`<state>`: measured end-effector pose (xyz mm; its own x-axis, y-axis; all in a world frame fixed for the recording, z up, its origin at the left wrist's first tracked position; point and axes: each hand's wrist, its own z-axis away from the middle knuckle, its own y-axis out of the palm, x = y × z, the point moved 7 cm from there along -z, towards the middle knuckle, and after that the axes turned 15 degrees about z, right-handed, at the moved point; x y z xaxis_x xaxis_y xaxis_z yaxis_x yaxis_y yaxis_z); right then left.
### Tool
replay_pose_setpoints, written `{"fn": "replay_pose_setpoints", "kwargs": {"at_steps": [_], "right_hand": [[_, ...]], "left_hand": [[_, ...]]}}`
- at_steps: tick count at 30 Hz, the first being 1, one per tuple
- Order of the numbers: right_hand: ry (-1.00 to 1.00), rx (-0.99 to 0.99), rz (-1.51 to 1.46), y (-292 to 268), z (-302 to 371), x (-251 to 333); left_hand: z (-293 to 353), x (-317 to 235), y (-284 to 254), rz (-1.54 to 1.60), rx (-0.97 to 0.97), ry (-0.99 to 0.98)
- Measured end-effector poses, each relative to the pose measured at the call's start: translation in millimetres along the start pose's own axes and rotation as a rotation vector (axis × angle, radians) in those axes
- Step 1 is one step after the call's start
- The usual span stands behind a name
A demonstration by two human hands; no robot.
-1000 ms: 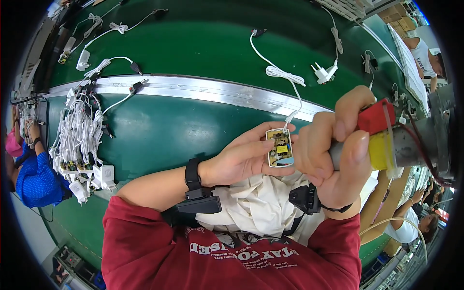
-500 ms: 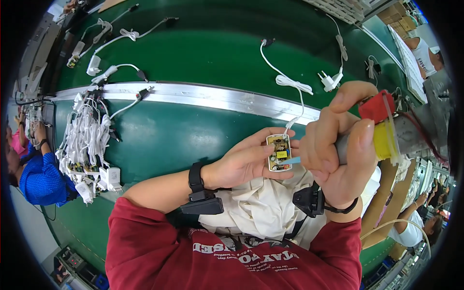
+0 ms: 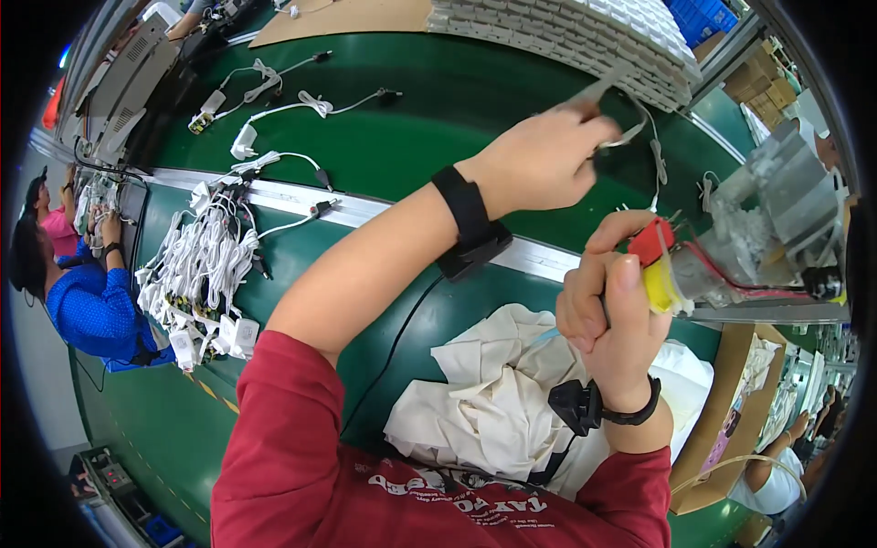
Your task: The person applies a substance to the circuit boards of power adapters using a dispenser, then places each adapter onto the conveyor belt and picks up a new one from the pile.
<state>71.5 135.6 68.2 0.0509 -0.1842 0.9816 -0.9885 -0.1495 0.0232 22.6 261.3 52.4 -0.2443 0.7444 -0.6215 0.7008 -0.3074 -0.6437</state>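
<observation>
Reaching across the metal rail, my left hand is over the green belt on the far side. Its fingers and the pale thin shapes beside them are smeared by motion, so what it holds, if anything, cannot be made out. My right hand is wrapped round a grey cylindrical tool with a yellow band, a red switch and wires. The tool's light-blue tip points left above a crumpled cream cloth in front of me. A white cable lies beyond my left fingers.
White chargers with bundled cables are heaped at the left on the near table. More corded chargers, one a white plug, lie on the belt. White trays are stacked at the back. A cardboard box stands right; a co-worker sits left.
My left hand has swung from in front of me to the far belt. The open charger with its circuit board is no longer visible in front of me. My right hand still grips the tool.
</observation>
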Motion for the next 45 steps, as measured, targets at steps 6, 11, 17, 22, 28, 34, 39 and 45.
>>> {"fn": "replay_pose_setpoints", "kwargs": {"at_steps": [6, 11, 17, 22, 28, 34, 39, 45], "right_hand": [[-0.017, -0.013, -0.026, -1.3, -2.5, -2.7], [-0.001, -0.031, -0.025, -2.3, 0.2, -1.8], [0.037, -0.030, -0.100, 2.9, -1.6, -5.9], [-0.030, 0.006, -0.012, 13.8, -4.9, -1.5], [-0.010, -0.017, -0.052, 9.8, -3.8, -2.1], [-0.006, -0.053, -0.055, 5.6, -7.6, -1.1], [-0.034, -0.074, 0.039, -0.5, -12.8, 1.7], [-0.033, -0.101, 0.109, -10.4, -24.0, 5.0]], "left_hand": [[53.4, 42.6, 15.6, -0.127, -0.144, -0.060], [93.0, 64.0, -87.2, -0.513, -0.271, -0.086], [216.5, 169.7, -254.3, -0.988, -0.411, -0.889], [302.2, 237.7, -287.3, -0.793, -0.180, -1.241], [195.1, 176.2, -224.7, 0.120, -0.567, -0.807], [137.7, 59.9, -68.3, 1.371, -0.553, -0.709], [152.5, 1.8, 23.6, 1.466, -0.567, -0.775], [172.4, -15.3, 87.4, 1.368, -0.056, -1.011]]}}
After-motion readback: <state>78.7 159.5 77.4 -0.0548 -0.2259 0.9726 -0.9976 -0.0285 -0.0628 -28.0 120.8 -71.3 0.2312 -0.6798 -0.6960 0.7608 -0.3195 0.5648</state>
